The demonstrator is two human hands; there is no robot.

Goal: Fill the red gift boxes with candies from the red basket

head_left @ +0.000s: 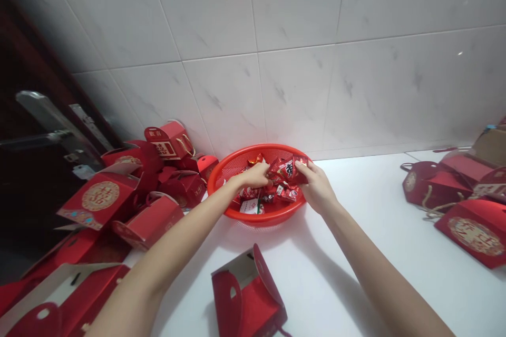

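Both my arms reach into a red plastic basket (221, 168) that holds several wrapped candies (288, 193). My left hand (256, 175) is over the candies, its fingers curled down among them; what they grip, if anything, is hidden. Against the basket's right side, my right hand (316, 183) pinches a red candy packet (290, 169) with dark lettering between thumb and fingers. A white-and-green packet (250, 206) lies near the front of the basket. Close to me on the white table stands a red gift box (253, 295) with its top flaps open.
Red gift boxes are heaped on the left, among them an upright one (168, 139) with a rope handle and one with a gold emblem (100, 196). More boxes (474, 229) lie at right. Behind is a tiled wall (296, 95); a door handle (55, 121) juts out at left.
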